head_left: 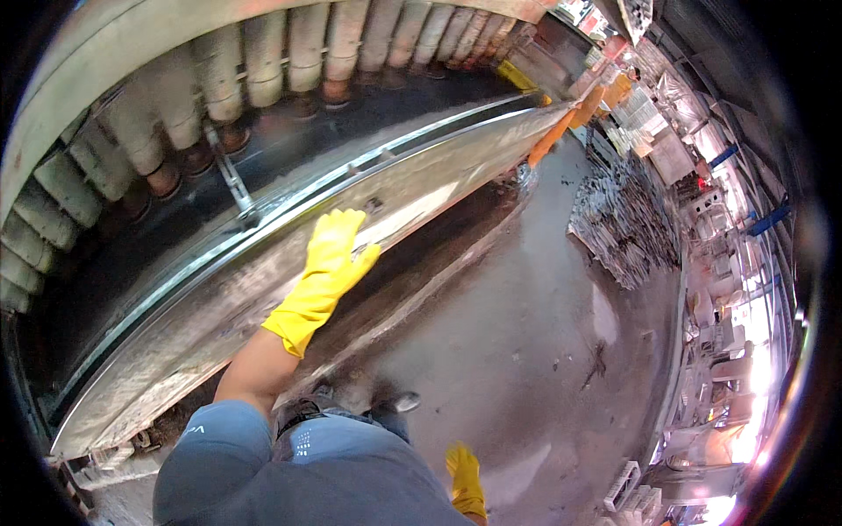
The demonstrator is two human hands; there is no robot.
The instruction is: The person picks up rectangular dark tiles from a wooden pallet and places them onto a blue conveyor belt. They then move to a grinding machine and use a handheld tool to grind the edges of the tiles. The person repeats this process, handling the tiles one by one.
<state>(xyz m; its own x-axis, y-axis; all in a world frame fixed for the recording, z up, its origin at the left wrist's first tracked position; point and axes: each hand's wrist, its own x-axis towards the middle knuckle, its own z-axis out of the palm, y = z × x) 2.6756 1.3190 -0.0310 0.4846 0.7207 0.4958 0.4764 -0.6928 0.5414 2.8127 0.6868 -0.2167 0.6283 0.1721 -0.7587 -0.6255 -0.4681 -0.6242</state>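
Observation:
My left hand (331,259), in a yellow rubber glove, reaches forward with fingers extended and thumb apart. It is over a long, worn, pale metal panel (263,272) along the front of a large machine; I cannot tell whether it touches the panel. Nothing shows in its grasp. Beside the panel's far edge runs a bright metal rail (298,195), joined to a short metal arm (232,180). My right hand (465,480), gloved in yellow too, hangs low at my right side, away from the machine. Its fingers do not show clearly.
A row of thick, stained tubes (263,61) lines the machine beyond a dark recess (289,140). Grey, wet-looking concrete floor (517,324) lies to my right, with a heap of thin grey strips (627,219) farther off. Pale crates (623,486) stand at the lower right.

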